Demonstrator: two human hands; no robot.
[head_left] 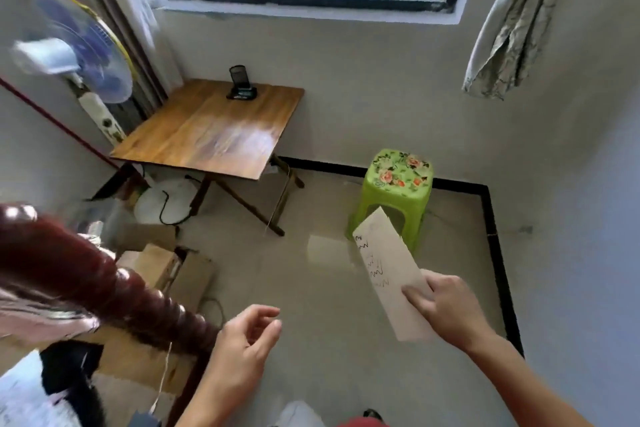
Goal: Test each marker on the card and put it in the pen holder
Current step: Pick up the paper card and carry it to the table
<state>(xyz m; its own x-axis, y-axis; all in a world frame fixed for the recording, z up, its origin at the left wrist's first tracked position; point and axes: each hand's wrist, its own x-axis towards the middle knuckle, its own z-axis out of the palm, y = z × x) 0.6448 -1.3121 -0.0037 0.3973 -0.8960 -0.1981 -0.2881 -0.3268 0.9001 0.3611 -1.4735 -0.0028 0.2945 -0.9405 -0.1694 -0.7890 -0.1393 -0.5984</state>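
My right hand [446, 308] grips the lower end of a long white card [384, 263] with several squiggly ink marks on it, held in the air above the floor. My left hand [247, 340] is empty, fingers loosely curled and apart, low in the middle of the view. The black mesh pen holder [238, 79] stands on a dark base at the far edge of the wooden folding table [207, 139], well away from both hands. I see no markers in view; whether any are in the holder I cannot tell.
A green plastic stool [398, 184] with a flower print stands by the wall on the right. A standing fan [83, 48] is left of the table. Cardboard boxes [162, 267] and a dark red turned wooden post [104, 284] fill the lower left.
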